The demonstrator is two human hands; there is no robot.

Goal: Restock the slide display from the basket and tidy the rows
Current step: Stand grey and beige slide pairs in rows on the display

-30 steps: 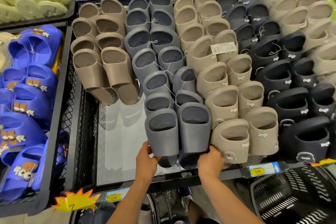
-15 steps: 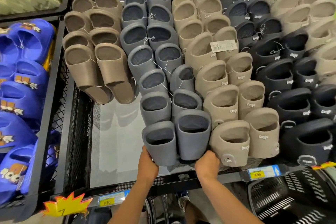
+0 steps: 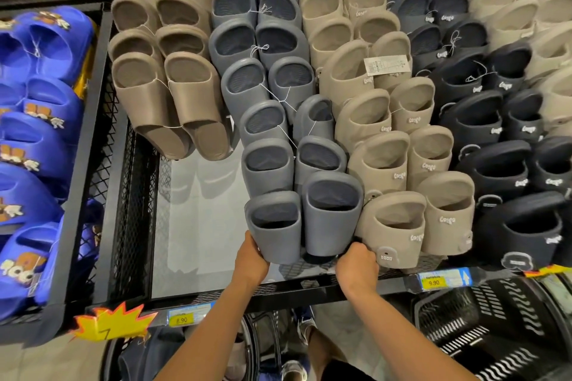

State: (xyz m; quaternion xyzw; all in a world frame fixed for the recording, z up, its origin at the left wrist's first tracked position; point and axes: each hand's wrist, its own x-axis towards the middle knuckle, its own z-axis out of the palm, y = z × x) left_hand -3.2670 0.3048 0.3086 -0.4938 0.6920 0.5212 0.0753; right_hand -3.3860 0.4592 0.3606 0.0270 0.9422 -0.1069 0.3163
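A black mesh rack [image 3: 130, 201] fills most of the view and holds the slides in rows by colour. From left to right stand the brown row [image 3: 145, 96], the grey row [image 3: 266, 161], the beige row [image 3: 377, 164] and the black row [image 3: 495, 170]. The brown row is short and ends well above the front edge, so the white floor [image 3: 201, 226] of the rack shows below it. The other three rows reach down close to the front edge. In a separate bin on the left lie blue slides [image 3: 37, 133]. A black basket [image 3: 495, 328] sits below the rack at the lower right; what is in it I cannot tell.

The front pair [image 3: 328, 219] is at the near end of the grey row and touches the beige row on its right. The left hand [image 3: 250, 260] grips the heel end of the left slide of this pair, with the thumb against its side. The right hand [image 3: 356, 267] is curled around the heel end of the right slide, just beside a beige slide; its fingertips are hidden underneath.

On the front rail are a star sign [image 3: 114, 322], a tag "8.90" [image 3: 182, 317] and a tag "9.90" [image 3: 435, 280].
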